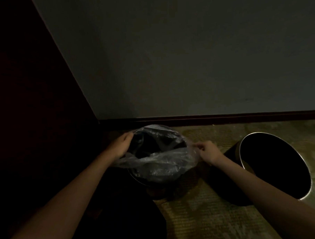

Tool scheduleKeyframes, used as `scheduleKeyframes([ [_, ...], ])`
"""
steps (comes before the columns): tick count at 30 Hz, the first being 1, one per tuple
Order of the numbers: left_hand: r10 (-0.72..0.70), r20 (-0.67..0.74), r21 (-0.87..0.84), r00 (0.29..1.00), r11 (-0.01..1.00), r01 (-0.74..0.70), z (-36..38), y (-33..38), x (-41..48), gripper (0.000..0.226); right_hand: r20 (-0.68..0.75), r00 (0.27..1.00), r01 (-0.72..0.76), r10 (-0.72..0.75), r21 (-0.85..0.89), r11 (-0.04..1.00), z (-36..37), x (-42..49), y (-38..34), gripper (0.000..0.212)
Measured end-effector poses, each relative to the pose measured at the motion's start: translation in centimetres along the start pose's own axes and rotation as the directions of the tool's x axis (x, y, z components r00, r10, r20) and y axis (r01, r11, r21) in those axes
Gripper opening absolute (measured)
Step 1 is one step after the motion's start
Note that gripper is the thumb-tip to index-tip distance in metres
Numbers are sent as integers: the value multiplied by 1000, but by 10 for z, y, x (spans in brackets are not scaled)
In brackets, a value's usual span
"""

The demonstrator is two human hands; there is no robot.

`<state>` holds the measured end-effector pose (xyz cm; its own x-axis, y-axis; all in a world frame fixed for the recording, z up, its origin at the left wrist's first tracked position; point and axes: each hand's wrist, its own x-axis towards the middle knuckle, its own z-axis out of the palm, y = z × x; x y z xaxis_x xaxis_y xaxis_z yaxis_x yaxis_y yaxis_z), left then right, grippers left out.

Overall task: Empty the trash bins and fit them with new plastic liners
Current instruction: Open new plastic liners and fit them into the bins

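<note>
Now we crouch in a dim corner with both hands on a clear plastic liner draped over the mouth of a dark round bin, which stands on the patterned carpet close to the skirting board and the grey wall, with a dark panel rising at 9 o'clock. Our left hand takes the film at about 10 o'clock on the rim, its grip curled over the liner's edge, fingers tucked toward the inside. Our right hand works at 3 o'clock, its grip a pinch of thumb and fingertips on the film's hem just outside the rim. The liner's mouth is stretched between the two grips, so its long axis runs roughly from 10 to 3 o'clock, while the bin itself points mouth-up. At 12 o'clock the film seems to lie over the rim; at 6 o'clock a crumpled fold sags across the opening and the dark rim shows bare below it. That slack near edge looks to us like what the coming move turns on: it lies toward 6 o'clock from both grips, and the right hand appears the nearer. A second bin, unlined and dark inside, sits well apart at 3 o'clock beyond our right wrist; its mouth reads as slanted toward 10 o'clock, though the wide lens leaves us unable to tell whether it truly leans. We judge one bin partly fitted and one not yet begun.
</note>
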<state>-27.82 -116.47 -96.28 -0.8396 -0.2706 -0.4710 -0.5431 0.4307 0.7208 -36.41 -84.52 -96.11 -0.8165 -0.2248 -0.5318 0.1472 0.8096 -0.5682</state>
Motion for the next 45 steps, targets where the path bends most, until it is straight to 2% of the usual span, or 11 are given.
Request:
scheduleKeyframes([
  [5,-17,8,-124,1000,992,18,-5,-3,-8,37,54,998,-10,16,-127,992,3,6,-5,17],
  [9,-77,71,-155,995,984,87,1,-17,-24,50,121,987,-71,103,-241,968,12,0,0,9],
  [16,-294,404,-281,866,861,424,2,-36,-53,61,342,931,-182,128,129,975,12,-20,8,15],
  [18,-266,455,-340,850,830,442,-1,-42,-53,59,315,938,-243,147,291,926,7,-26,11,24],
  [22,-207,473,-391,857,822,414,-4,-34,-58,59,597,790,-436,138,388,812,-5,-32,15,49],
  [25,-147,507,-422,849,817,393,-6,-33,-64,73,632,774,-482,36,551,681,-6,-29,18,41],
  [31,-182,388,-280,904,911,303,1,-47,-74,81,612,778,-408,145,316,857,16,-26,25,33],
  [34,-181,274,-159,945,960,230,9,-57,-70,83,448,875,-269,181,140,953,34,-19,27,30],
  [39,-114,138,5,984,993,115,16,-69,-65,89,86,996,-18,20,-20,1000,52,-11,31,28],
  [42,-51,77,-10,996,999,51,19,-62,-65,77,-167,985,-36,47,70,997,52,-17,28,37],
  [45,-132,-192,-222,972,971,88,14,-41,-63,48,-559,828,178,-44,189,966,30,-35,6,26],
])
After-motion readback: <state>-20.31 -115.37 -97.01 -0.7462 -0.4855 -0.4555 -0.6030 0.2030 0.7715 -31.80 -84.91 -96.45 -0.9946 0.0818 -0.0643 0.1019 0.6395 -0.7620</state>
